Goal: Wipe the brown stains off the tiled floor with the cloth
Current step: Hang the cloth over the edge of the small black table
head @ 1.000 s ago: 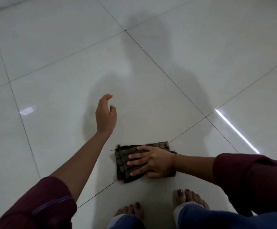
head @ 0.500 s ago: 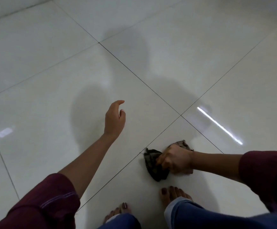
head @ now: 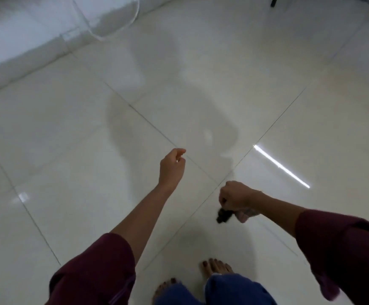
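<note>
Dim, cool light falls on the glossy tiled floor, where a bright tube-light reflection glares beside the person's soft grey shadow, and the whole wide-angle view is motion-blurred, bending toward its edges.

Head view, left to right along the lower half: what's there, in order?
Left sleeve → left hand → cloth bunched under the right hand → light streak on the tiled floor → right sleeve.
</note>
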